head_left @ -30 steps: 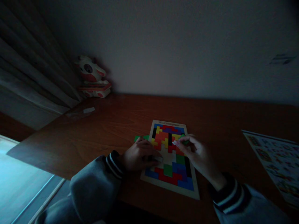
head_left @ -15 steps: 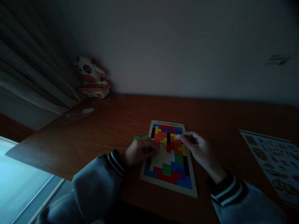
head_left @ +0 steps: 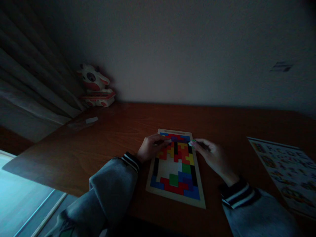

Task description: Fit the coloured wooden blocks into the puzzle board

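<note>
On the table lies a wooden tetris-style puzzle board (head_left: 175,199), partly filled with red, blue, purple, yellow, black and green blocks. Bare wood shows in its left middle part. My left hand (head_left: 152,147) is over the upper left of the board, thumb and fingers pinched together. Something pale shows at its fingertips; whether that is a block or a nail I cannot make out. Above the board's upper right edge, my right hand (head_left: 212,157) pinches a small green puzzle block (head_left: 193,141), mostly covered by the fingers. A loose-looking green block (head_left: 173,180) is in the lower part of the board.
A printed picture sheet (head_left: 283,171) lies to the right on the brown table (head_left: 118,131). At the back left stands a cow-shaped toy (head_left: 95,85) by the curtain (head_left: 29,72). A pale strip (head_left: 91,120) lies near the left table edge. The wall rises behind.
My left hand has moved up the board from its left middle, uncovering the bare wood and a black block. The right hand stays near the upper right edge, still pinching. The view has shifted slightly.
</note>
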Tool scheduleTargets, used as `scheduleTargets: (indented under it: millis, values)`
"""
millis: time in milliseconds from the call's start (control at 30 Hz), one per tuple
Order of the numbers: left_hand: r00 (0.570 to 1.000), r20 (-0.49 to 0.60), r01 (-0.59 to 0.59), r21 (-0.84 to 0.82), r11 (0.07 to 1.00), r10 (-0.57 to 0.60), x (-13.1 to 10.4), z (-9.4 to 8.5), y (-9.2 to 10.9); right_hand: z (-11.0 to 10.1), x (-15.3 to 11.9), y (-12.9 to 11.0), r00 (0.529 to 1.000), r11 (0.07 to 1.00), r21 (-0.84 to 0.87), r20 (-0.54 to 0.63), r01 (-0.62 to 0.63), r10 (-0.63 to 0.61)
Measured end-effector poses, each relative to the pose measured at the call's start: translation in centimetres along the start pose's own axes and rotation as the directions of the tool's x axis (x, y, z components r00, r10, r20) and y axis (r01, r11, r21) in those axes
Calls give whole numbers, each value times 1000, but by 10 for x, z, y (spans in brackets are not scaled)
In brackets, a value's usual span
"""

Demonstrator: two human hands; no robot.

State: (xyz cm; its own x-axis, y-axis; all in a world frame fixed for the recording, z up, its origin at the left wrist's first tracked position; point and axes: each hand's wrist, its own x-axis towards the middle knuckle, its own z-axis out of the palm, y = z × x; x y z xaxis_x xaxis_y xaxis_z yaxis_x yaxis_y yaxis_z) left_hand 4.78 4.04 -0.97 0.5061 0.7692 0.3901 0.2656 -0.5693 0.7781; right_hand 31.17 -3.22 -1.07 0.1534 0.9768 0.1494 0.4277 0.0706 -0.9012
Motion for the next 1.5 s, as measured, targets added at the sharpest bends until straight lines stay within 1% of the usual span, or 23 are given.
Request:
scheduleTargets:
  millis: [67,133,167,267,333,433,533,667,733,767,833,900,967,1033,1167,1333,1433,1500]
  values:
    - [999,39,-15,-5,1000,16,-3,-2,5,2,-1,0,998,999,-32,45,36,-35]
    - [998,54,-22,9,1000,22,-5,-5,7,0,0,2,999,995,-89,40,35,-32]
    - [999,42,-22,27,999,21,-6,-6,6,-2,0,5,1000,992,-123,11,24,-23]
    - [999,-42,5,102,995,-1,-5,-11,2,-11,3,12,995,974,-227,-97,2,-25]
    - [997,-75,45,129,991,-36,-4,-13,-2,-16,5,15,991,959,-284,-129,2,-41]
    - [996,-56,75,93,993,-70,-5,-13,-4,-21,6,17,990,928,-370,-116,36,-84]
    - [997,-20,69,45,997,-68,-7,-11,-3,-23,7,21,985,883,-463,-96,81,-140]
    - [993,-16,114,-79,990,-116,-9,-7,1,-21,8,22,967,814,-573,-142,95,-213]
    - [987,-7,156,-134,979,-158,-10,-4,2,-16,6,15,959,822,-549,-121,150,-256]
    - [986,1,167,-141,976,-168,-10,-3,3,-14,4,10,961,841,-505,-76,193,-266]
    - [987,24,159,-123,980,-157,-11,-3,3,-6,-2,-3,960,881,-382,81,278,-268]
    - [990,55,131,-99,986,-126,-12,-3,3,1,-9,-14,937,895,-303,232,326,-262]
    - [990,86,118,-84,989,-111,-13,-4,2,8,-14,-20,918,901,-271,302,339,-255]
    - [988,101,119,-55,991,-113,-13,-4,0,12,-17,-22,915,906,-260,320,334,-245]
    - [987,108,119,-11,993,-117,-12,-4,-1,16,-17,-18,914,908,-267,336,324,-227]
    - [985,114,131,-22,991,-128,-12,-4,-2,19,-15,-13,938,922,-269,283,278,-200]
    - [985,116,130,-23,991,-127,-12,-5,0,20,-15,-13,941,936,-233,274,264,-197]
    - [985,107,138,-47,989,-133,-12,-4,1,20,-15,-14,948,944,-211,247,253,-199]
